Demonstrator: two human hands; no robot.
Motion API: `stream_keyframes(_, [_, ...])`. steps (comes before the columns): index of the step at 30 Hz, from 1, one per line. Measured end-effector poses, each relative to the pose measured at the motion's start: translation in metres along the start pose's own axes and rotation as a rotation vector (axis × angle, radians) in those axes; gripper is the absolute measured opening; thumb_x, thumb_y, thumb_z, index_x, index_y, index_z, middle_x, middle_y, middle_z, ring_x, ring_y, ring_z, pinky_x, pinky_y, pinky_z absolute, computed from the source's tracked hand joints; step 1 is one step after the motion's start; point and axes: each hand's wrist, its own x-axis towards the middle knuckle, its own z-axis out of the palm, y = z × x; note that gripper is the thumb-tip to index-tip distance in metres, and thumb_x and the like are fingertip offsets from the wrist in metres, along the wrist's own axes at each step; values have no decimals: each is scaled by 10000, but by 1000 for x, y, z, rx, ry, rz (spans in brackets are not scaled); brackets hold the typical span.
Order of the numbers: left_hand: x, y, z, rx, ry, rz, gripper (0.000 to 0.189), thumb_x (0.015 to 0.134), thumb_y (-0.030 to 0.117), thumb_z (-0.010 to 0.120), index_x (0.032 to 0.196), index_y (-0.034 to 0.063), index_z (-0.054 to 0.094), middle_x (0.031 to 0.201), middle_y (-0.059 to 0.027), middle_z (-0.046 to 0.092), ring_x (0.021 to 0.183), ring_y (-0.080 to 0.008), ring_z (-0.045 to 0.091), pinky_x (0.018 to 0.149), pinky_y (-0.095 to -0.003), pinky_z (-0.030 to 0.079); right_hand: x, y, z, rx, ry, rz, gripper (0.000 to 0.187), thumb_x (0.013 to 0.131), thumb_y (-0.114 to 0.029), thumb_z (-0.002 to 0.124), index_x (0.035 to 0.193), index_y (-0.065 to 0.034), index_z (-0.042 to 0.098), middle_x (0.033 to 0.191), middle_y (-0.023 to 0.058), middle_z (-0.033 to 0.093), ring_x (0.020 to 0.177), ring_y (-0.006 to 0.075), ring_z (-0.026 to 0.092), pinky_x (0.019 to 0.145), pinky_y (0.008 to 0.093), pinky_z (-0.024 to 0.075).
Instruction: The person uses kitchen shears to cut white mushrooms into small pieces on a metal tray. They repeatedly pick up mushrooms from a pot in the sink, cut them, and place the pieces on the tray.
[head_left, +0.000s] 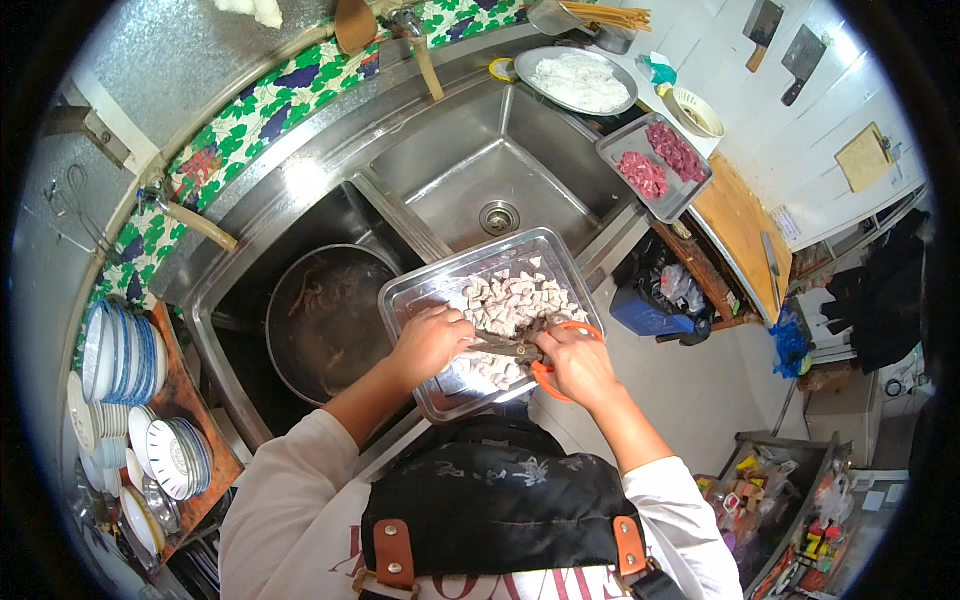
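My right hand (581, 364) grips a pair of scissors (517, 349) with orange handles and dark metal blades. The blades point left, towards my left hand (431, 341). The fingers of that hand are bent together at the blade tips, and whatever they may pinch is hidden. Both hands are over a clear rectangular tray (409, 296), which rests across the near edge of the sink. Many small pale cut pieces of food (517, 296), possibly meat, lie in it. Some darker bits sit beside the scissors, close to my right hand.
A large round basin (281, 322) of murky water stands in the left sink bowl; the right sink bowl (465, 176) has a drain. Beyond are a metal tray (667, 206) of raw red meat and a plate (525, 71) of white food. A knife (770, 255) lies on a cutting board (739, 217). Stacked dishes (176, 457) stand left.
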Motion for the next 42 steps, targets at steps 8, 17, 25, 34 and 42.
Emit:
stream_keyframes(8, [4, -1, -4, -239, 19, -118, 98, 752, 156, 626, 820, 87, 616, 786, -91, 605, 730, -283, 591, 628, -368, 459, 5, 0, 7, 40, -135, 41, 281, 698, -252, 655, 913, -77, 607, 781, 103, 621, 750, 267, 622, 627, 378, 495])
stream_keyframes(17, [19, -13, -17, -359, -77, -160, 113, 755, 159, 620, 827, 71, 622, 747, -99, 619, 701, -275, 600, 630, -348, 461, -8, -4, 9, 55, 51, 66, 283, 678, -252, 681, 887, -83, 592, 801, 91, 605, 763, 262, 613, 628, 365, 495])
stream_keyframes(25, [36, -5, -43, -314, -243, 30, 136, 747, 129, 610, 846, 37, 622, 799, -107, 616, 744, -268, 592, 673, -328, 458, 4, -10, 17, 81, 127, 8, 272, 681, -255, 683, 865, -83, 579, 794, 75, 578, 765, 258, 604, 641, 358, 490])
stream_keyframes(34, [40, -11, -44, -495, -163, -164, 118, 771, 118, 612, 854, 35, 604, 754, -82, 616, 676, -178, 593, 619, -287, 456, -2, -6, 20, 144, 30, 82, 272, 699, -273, 660, 895, -96, 593, 771, 78, 619, 716, 264, 613, 586, 375, 494])
stream_keyframes(42, [36, -13, -41, -442, -659, -124, 140, 780, 193, 633, 809, 64, 587, 697, -63, 600, 638, -146, 560, 586, -287, 433, -99, 20, 10, 694, 226, 764, 385, 686, -226, 768, 980, -54, 589, 674, 0, 528, 593, 111, 496, 557, 247, 422])
